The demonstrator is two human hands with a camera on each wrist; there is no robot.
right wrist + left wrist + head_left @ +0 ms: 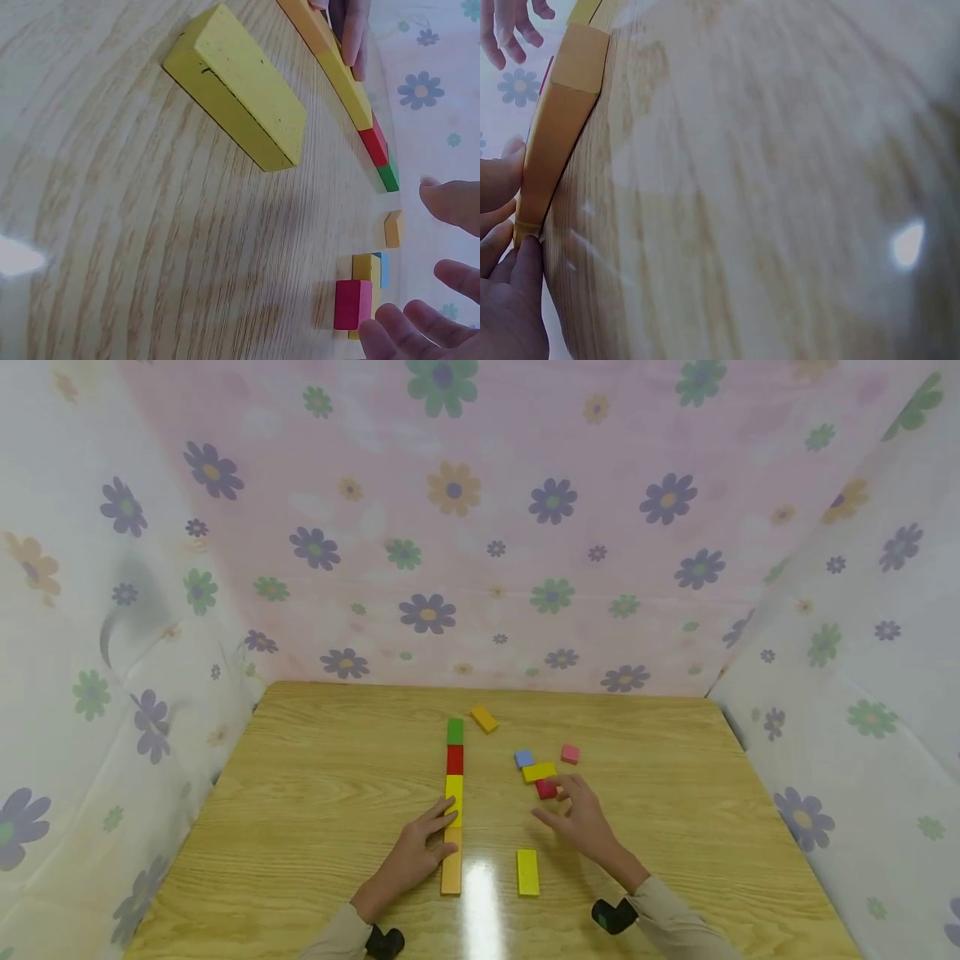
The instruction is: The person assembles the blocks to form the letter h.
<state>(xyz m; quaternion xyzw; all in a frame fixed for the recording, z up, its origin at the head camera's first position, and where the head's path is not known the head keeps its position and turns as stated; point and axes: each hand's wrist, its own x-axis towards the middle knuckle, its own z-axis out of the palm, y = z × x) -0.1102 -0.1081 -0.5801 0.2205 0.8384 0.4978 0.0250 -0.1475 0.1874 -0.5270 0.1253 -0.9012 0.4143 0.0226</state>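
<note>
A straight row of blocks runs away from me: an orange block (451,878) nearest, then a yellow block (453,787), a red block (455,760) and a green block (455,732). My left hand (411,857) rests along the row's left side, thumb on the orange block and fairly straight fingers over the yellow one. My right hand (588,827), thumb and fingers spread, hovers by a crimson block (545,790). Its fingertips overlap that block in the right wrist view; whether they touch cannot be told. Against the crimson block lies another yellow block (534,773), with a blue block (523,758) behind.
A lone yellow block (251,90) lies between the row and my right forearm. A pink block (571,754) sits right of the cluster, and an orange-yellow block (483,719) lies slantwise near the row's far end. Flowered cloth (487,527) encloses the wooden table (315,777) at back and sides.
</note>
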